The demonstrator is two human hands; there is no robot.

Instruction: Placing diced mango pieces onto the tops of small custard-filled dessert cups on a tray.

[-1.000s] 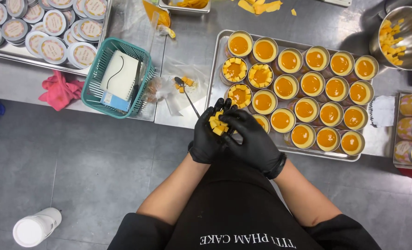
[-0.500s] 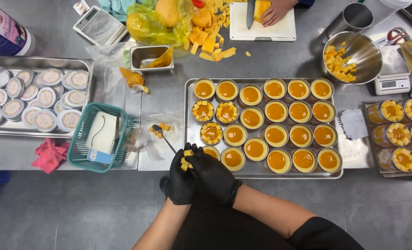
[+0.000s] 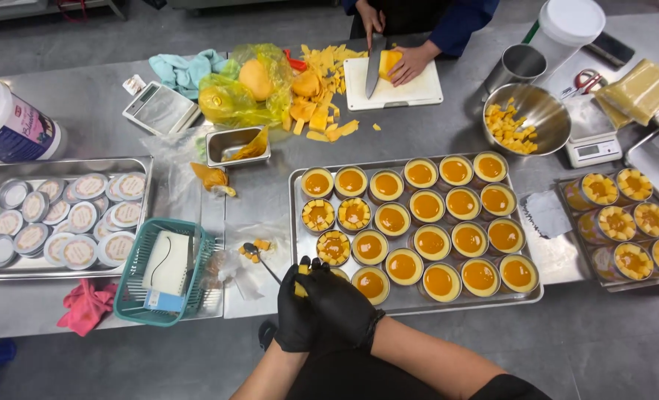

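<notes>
Gripping upright yellow mango piece (image 3: pixel 300 288), long axis vertical: left hand (image 3: pixel 296 318) and right hand (image 3: pixel 344 311).

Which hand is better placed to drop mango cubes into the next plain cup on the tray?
Probably right. The right hand overlaps the tray edge beside an untopped cup, while the left hand sits off the tray, cupping the mango cubes. Both hands are clasped together, so it's close.
</notes>
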